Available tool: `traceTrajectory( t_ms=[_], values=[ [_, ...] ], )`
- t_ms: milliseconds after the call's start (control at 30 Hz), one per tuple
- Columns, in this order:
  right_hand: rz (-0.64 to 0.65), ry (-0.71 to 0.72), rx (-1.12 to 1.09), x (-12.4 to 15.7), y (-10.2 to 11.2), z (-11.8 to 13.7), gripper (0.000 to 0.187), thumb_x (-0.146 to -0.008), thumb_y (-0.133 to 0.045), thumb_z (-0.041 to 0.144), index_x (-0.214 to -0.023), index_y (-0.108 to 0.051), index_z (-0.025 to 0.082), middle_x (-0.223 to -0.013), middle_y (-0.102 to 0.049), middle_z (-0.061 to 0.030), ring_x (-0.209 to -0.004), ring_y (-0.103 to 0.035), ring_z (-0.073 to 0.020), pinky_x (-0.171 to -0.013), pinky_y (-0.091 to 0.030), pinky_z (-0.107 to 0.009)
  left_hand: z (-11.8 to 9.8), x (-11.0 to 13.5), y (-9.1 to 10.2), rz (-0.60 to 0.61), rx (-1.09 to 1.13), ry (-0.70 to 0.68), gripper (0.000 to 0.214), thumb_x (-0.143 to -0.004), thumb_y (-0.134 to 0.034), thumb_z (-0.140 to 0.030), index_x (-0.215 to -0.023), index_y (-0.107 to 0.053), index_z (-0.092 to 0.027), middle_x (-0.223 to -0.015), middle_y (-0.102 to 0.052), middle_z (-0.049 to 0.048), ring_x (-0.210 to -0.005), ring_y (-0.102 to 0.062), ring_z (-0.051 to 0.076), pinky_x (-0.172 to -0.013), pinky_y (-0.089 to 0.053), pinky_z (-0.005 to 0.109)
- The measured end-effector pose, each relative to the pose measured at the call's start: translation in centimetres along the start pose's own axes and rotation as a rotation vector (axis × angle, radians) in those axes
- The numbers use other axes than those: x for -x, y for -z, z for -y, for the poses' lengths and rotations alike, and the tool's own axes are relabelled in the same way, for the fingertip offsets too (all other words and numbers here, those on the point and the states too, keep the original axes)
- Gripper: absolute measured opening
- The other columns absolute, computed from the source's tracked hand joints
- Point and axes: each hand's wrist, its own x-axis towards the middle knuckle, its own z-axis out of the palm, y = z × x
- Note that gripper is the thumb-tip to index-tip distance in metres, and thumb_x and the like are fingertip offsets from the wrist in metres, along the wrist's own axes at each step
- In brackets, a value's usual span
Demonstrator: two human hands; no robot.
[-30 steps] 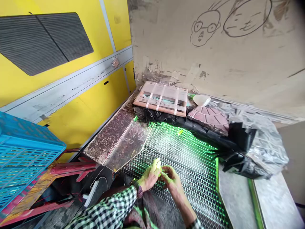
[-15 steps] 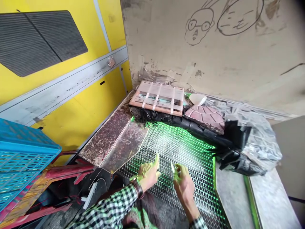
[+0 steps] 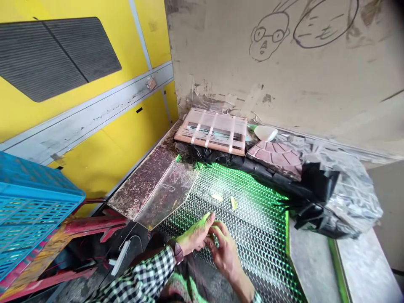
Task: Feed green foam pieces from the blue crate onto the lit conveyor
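My left hand [image 3: 197, 234] and my right hand [image 3: 223, 251] meet over a perforated metal surface [image 3: 252, 235] lit green. The left hand's thumb lies along its closed fingers. My right hand's fingers curl in a pinch against the left fingertips; whatever is between them is hidden. Just beyond the hands, two small pale yellow, wedge-like pieces lie on the metal: a left piece [image 3: 217, 197] and a right piece [image 3: 233, 203].
A blue plastic crate [image 3: 41, 210] rests on a red metal frame at the left. Along the back lie a wood-framed panel [image 3: 211, 145], a white oval dish [image 3: 265, 133], a pink tiled slab [image 3: 276, 156] and plastic-wrapped material [image 3: 353, 189]. A yellow panel wall [image 3: 120, 155] borders the left.
My hands were apart, each at a pale piece; now both pieces lie free on the metal. The hands have drawn back towards me and come together.
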Motion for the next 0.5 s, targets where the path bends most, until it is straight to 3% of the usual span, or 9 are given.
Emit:
traceTrajectory(
  t_ms=[67,133,233,333,400,500],
  values=[
    [-0.003,0.032,0.014,-0.2,0.2,-0.1,0.018,-0.105,-0.049,0.031,-0.099,-0.064,0.023,-0.102,-0.068,-0.0061,-0.093,-0.061,-0.0215,-0.083,-0.05,-0.036,-0.9,0.1,0.0,0.064,0.193,0.16,0.068,-0.1,-0.028,-0.076,-0.124,-0.061,-0.021,-0.07,-0.054,-0.0006,-0.048,-0.042,0.012,-0.044,-0.028,0.023],
    [-0.049,-0.044,0.01,-0.3,0.3,-0.2,0.024,-0.105,-0.048,0.037,-0.093,-0.062,0.023,-0.091,-0.068,-0.0051,-0.085,-0.061,-0.0211,-0.078,-0.047,-0.035,-1.3,0.0,0.0,0.082,0.428,0.295,0.072,-0.094,-0.039,-0.083,-0.123,-0.061,-0.021,-0.075,-0.052,-0.0022,-0.046,-0.034,0.008,-0.042,-0.017,0.021],
    [-0.14,-0.303,-0.032,-0.4,0.5,-1.0,0.035,-0.103,-0.049,0.053,-0.091,-0.061,0.023,-0.085,-0.068,-0.0052,-0.076,-0.062,-0.0211,-0.07,-0.045,-0.033,-0.8,-0.4,-0.1,0.051,0.602,0.347,0.07,-0.089,-0.055,-0.08,-0.123,-0.06,-0.019,-0.096,-0.063,0.0039,-0.049,-0.043,0.006,-0.041,-0.017,0.019],
    [-0.183,-0.524,0.081,-0.3,1.4,-2.5,0.043,-0.099,-0.046,0.064,-0.091,-0.06,0.024,-0.078,-0.068,-0.0041,-0.067,-0.06,-0.0213,-0.061,-0.038,-0.032,0.4,-0.8,-0.2,-0.018,0.722,0.409,0.064,-0.094,-0.058,-0.07,-0.126,-0.059,-0.014,-0.096,-0.066,0.0067,-0.048,-0.042,0.005,-0.04,-0.018,0.017],
    [-0.203,-0.574,0.251,-0.1,2.3,-3.4,0.044,-0.099,-0.042,0.063,-0.095,-0.062,0.024,-0.081,-0.069,-0.0059,-0.064,-0.058,-0.0221,-0.058,-0.034,-0.031,0.8,-1.0,-0.2,-0.095,0.863,0.445,0.058,-0.099,-0.055,-0.061,-0.129,-0.057,-0.011,-0.091,-0.067,0.0064,-0.048,-0.043,0.005,-0.041,-0.022,0.017],
    [-0.258,-0.502,0.348,0.4,3.1,-3.0,0.043,-0.1,-0.039,0.059,-0.099,-0.064,0.023,-0.093,-0.07,-0.0101,-0.069,-0.059,-0.023,-0.057,-0.035,-0.032,0.5,-1.3,-0.2,-0.187,1.047,0.407,0.049,-0.102,-0.054,-0.048,-0.131,-0.057,-0.009,-0.088,-0.068,0.0067,-0.054,-0.054,0.008,-0.046,-0.037,0.018]
  ],
)
